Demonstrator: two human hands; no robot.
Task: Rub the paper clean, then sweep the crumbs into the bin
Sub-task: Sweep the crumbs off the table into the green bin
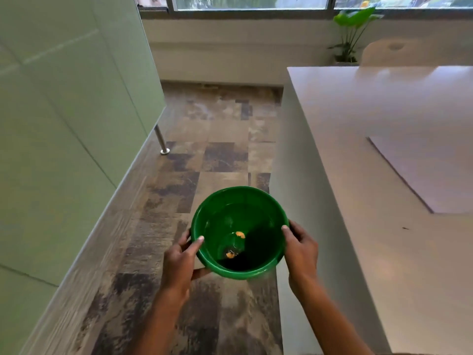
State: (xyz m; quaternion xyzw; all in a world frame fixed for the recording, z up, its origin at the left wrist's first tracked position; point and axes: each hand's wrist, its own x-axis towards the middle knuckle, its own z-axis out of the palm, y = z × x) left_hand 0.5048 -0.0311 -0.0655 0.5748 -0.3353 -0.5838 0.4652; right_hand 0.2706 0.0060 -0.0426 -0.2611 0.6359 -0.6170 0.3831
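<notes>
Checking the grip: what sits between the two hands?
The green bin, its rim gripped by the left hand and right hand; orange scraps lie inside. Shown in the head view.

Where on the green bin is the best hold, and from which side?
Take the green bin by its rolled rim from two opposite sides, as the left hand and right hand do: thumbs over the lip, fingers outside. It is round, open-topped and seemingly too wide for one hand; a level hold should keep the orange scraps inside.
</notes>
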